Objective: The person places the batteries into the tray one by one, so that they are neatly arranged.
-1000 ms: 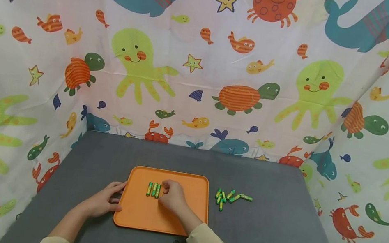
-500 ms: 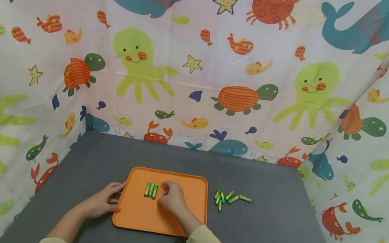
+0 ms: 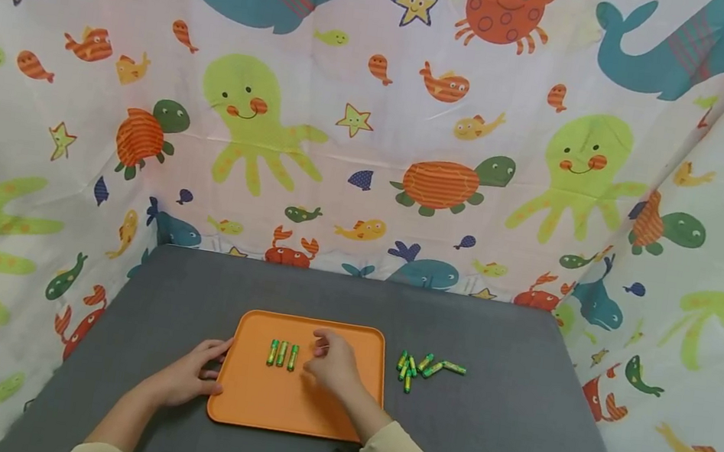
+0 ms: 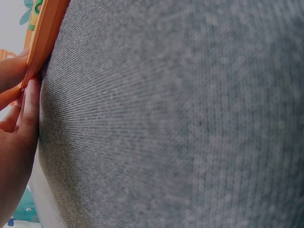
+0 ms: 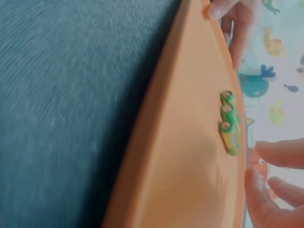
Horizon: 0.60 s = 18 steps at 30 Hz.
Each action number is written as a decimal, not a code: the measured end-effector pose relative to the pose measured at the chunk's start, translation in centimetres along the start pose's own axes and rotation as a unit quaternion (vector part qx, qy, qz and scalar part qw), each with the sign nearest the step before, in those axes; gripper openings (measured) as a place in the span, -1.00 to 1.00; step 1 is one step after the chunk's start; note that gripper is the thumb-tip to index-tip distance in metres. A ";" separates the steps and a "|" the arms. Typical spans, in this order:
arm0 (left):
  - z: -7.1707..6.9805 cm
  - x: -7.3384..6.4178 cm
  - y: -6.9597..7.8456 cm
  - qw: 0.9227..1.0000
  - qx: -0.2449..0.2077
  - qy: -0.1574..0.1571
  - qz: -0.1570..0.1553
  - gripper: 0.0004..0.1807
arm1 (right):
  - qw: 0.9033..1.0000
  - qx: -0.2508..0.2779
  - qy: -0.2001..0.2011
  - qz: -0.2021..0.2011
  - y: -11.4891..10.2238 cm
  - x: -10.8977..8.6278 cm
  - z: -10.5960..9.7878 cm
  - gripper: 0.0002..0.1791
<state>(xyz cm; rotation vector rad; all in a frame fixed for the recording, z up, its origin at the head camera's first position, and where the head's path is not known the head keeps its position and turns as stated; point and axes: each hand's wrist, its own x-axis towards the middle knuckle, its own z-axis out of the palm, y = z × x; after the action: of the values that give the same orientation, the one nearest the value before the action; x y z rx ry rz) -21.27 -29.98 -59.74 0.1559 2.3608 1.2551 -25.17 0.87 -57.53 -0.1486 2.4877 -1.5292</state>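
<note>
Three green-and-yellow batteries [image 3: 282, 354] stand side by side in a short row on the orange tray [image 3: 281, 408]; their round ends face the camera in the right wrist view. My right hand [image 3: 337, 365] hovers over the tray just right of the row. Its thumb and fingers are apart, with nothing visible between them in the right wrist view. At the tray's left rim, my left hand [image 3: 185, 372] holds the edge, its thumb and fingers against the rim [image 4: 45, 42]. The undersides of the left fingers are partly hidden.
Several more green batteries [image 3: 432, 369] lie in a loose cluster on the grey tabletop [image 3: 486, 429], right of the tray. A curtain [image 3: 394, 99] printed with sea animals surrounds the table at the back and sides.
The rightmost battery in the row now sits slightly apart from the other two. My right hand has moved a little right, away from the row, its fingers spreading. My left hand stays on the rim.
</note>
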 end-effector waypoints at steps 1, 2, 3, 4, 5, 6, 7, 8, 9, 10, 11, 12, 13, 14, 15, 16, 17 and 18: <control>0.0 0.0 0.0 1.000 0.001 0.003 -0.003 0.05 | 1.000 -0.001 0.003 -0.001 0.0 -0.1 -0.3 -0.28; 0.1 0.1 0.1 1.000 0.003 0.005 -0.007 0.05 | 1.000 -0.002 0.005 0.000 0.1 -0.2 -0.6 -0.29; 0.1 0.1 0.1 1.000 0.002 0.007 -0.010 0.05 | 1.000 -0.002 0.007 0.002 0.2 -0.3 -1.0 -0.29; 0.1 0.1 0.1 1.000 0.003 0.009 -0.012 0.05 | 1.000 -0.002 0.010 0.003 0.3 -0.3 -1.3 -0.30; 0.1 0.1 0.1 1.000 0.002 0.009 -0.013 0.05 | 1.000 -0.003 0.014 0.002 0.4 -0.4 -1.6 -0.30; 0.1 0.1 0.1 1.000 0.001 0.008 -0.013 0.05 | 1.000 -0.003 0.018 0.002 0.5 -0.4 -2.0 -0.31; 0.1 0.2 0.1 1.000 -0.001 0.007 -0.012 0.05 | 1.000 -0.001 0.022 0.001 0.6 -0.5 -2.4 -0.32; 0.1 0.2 0.1 1.000 -0.002 0.005 -0.012 0.05 | 1.000 0.002 0.027 0.002 0.7 -0.6 -2.8 -0.32; 0.1 0.2 0.1 1.000 -0.004 0.004 -0.010 0.05 | 1.000 0.007 0.030 0.001 0.8 -0.6 -3.2 -0.33; 0.1 0.2 0.1 1.000 -0.004 0.002 -0.009 0.05 | 0.999 0.004 0.037 -0.001 1.0 -0.7 -3.7 -0.34; 0.1 0.2 0.1 1.000 -0.004 0.000 -0.007 0.05 | 0.999 0.003 0.044 -0.002 1.1 -0.8 -4.1 -0.34; 0.1 0.1 0.2 1.000 -0.006 -0.001 -0.007 0.05 | 0.999 0.005 0.050 -0.004 1.1 -0.8 -4.5 -0.35; 0.1 0.1 0.2 1.000 -0.006 0.000 -0.008 0.05 | 0.998 0.005 0.056 -0.006 1.2 -0.8 -4.9 -0.35; 0.1 0.1 0.3 1.000 -0.006 0.000 -0.010 0.05 | 0.998 0.006 0.063 -0.007 1.3 -0.9 -5.3 -0.36; 0.1 0.1 0.3 1.000 -0.008 0.001 -0.012 0.05 | 0.997 0.006 0.071 -0.011 1.3 -0.9 -5.7 -0.37; 0.1 0.1 0.3 1.000 -0.007 0.002 -0.016 0.05 | 0.997 0.005 0.079 -0.012 1.4 -1.0 -6.1 -0.37; 0.1 0.1 0.4 1.000 -0.008 0.004 -0.019 0.05 | 0.996 0.012 0.085 -0.013 1.5 -1.0 -6.4 -0.38; 0.2 0.1 0.4 1.000 -0.009 0.003 -0.021 0.05 | 0.995 0.017 0.092 -0.014 1.6 -1.0 -6.8 -0.40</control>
<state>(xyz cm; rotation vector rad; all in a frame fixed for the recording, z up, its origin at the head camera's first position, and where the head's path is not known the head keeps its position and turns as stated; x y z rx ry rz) -21.32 -29.61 -59.56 0.0960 2.3454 1.2577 -25.73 7.68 -55.87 -0.0367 2.6082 -1.6641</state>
